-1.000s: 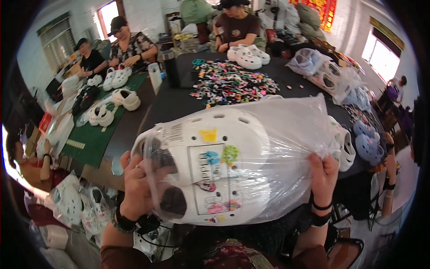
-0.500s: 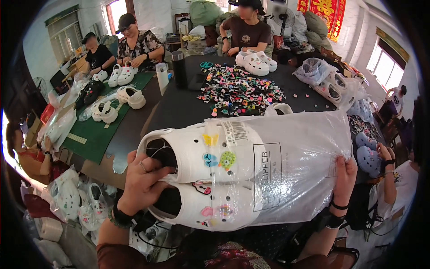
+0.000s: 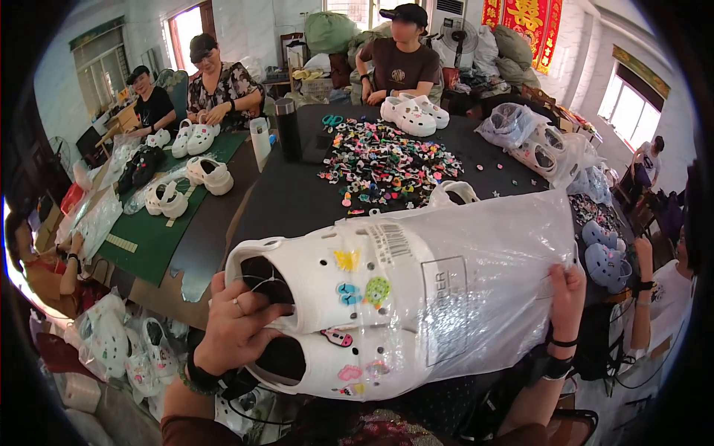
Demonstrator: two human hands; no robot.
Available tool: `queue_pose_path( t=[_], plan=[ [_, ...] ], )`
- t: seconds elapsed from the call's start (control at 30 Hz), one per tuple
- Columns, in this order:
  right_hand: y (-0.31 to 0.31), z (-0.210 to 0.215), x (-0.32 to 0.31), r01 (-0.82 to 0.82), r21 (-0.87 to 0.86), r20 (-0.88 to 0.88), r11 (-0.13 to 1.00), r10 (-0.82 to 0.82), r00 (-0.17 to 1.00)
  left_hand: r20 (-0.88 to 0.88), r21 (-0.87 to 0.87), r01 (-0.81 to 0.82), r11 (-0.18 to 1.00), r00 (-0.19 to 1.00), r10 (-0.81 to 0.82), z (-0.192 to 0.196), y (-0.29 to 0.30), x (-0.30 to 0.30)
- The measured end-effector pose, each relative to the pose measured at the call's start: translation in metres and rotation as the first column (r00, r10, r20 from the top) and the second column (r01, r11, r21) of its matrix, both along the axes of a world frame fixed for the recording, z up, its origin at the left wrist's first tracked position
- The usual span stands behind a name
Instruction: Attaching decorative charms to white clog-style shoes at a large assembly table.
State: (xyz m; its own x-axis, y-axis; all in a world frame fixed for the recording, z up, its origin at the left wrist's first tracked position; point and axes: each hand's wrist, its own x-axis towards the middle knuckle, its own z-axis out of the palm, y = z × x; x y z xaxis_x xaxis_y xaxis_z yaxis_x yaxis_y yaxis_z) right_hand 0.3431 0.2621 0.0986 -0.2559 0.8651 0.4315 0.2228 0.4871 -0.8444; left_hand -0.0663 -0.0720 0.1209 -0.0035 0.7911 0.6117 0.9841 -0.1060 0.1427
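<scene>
Clogs (image 3: pixel 335 312) crosswise, toes rightward in bag (image 3: pixel 491 290)

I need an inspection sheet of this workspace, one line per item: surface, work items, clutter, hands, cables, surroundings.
Surface: dark table with a green cutting mat on its left side.
Work items: pair of white clogs with coloured charms, partly inside a clear plastic bag.
Clutter: pile of small coloured charms, loose white clogs, bagged clogs, dark bottle.
Hands: left hand grips the heel end of the clogs; right hand holds the bag's edge.
Cables: nothing seen.
Surroundings: other people seated at the table, windows, stacked sacks behind.
</scene>
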Motion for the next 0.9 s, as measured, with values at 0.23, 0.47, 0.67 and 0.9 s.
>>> queue_pose_path(
  t=[0.23,0.47,0.67,0.9],
  plan=[
    [-0.016,0.032,-0.007,-0.318,0.075,0.127,0.945,0.307,0.943,-0.217,0.131,-0.078,0.988,0.971,0.105,0.013,-0.01,0.007],
    [-0.047,0.078,-0.067,-0.379,0.536,0.491,0.754,0.086,0.867,-0.19,0.15,-0.117,0.982,0.971,0.145,0.024,-0.012,0.033],
    [-0.065,0.049,-0.087,-0.522,0.203,0.56,0.828,0.339,0.756,-0.243,0.2,-0.027,0.979,0.967,0.076,0.028,-0.008,0.033],
    [-0.056,0.049,-0.047,-0.207,0.42,0.345,0.884,0.055,0.937,0.07,0.187,-0.156,0.97,0.987,0.145,0.004,-0.034,0.002]
  ],
)
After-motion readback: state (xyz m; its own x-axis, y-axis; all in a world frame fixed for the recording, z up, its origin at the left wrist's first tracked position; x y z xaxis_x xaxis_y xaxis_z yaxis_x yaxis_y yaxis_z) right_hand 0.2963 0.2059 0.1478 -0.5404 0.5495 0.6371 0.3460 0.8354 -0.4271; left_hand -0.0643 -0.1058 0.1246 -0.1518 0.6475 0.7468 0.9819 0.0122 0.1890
